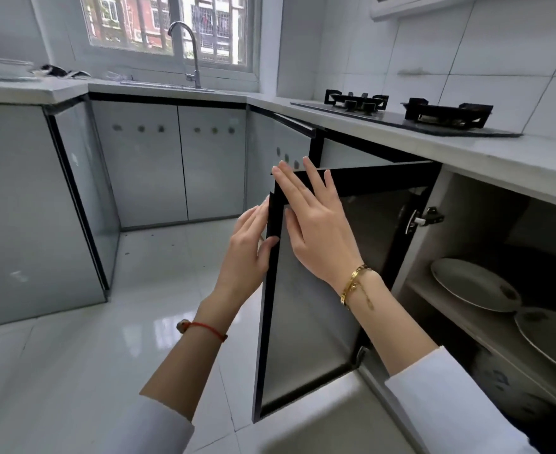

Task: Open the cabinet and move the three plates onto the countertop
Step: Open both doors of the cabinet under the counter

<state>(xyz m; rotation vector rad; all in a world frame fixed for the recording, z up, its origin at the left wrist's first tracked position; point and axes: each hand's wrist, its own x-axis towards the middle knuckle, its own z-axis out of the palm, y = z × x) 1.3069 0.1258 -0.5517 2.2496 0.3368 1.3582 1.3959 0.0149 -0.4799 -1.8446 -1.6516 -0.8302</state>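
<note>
pale tiled kitchen, white stone worktop (467,152) above. two grey round plates (473,285) on the cabinet shelf (447,306), third not visible. black-framed glass cabinet door (316,322) swung out; left hand (247,250) gripping its edge, right hand (316,224) flat on the glass, fingers straight. likely to swing back and block the reach if released.

Left hand (248,244) grips the cabinet door (312,322); right hand (316,221) presses it.

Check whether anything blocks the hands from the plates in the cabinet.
The open cabinet door stands between the left hand, holding its free edge, and the plates on the shelf. The right hand lies flat on the door's inner face; nothing visible lies between it and the two plates in view.
</note>
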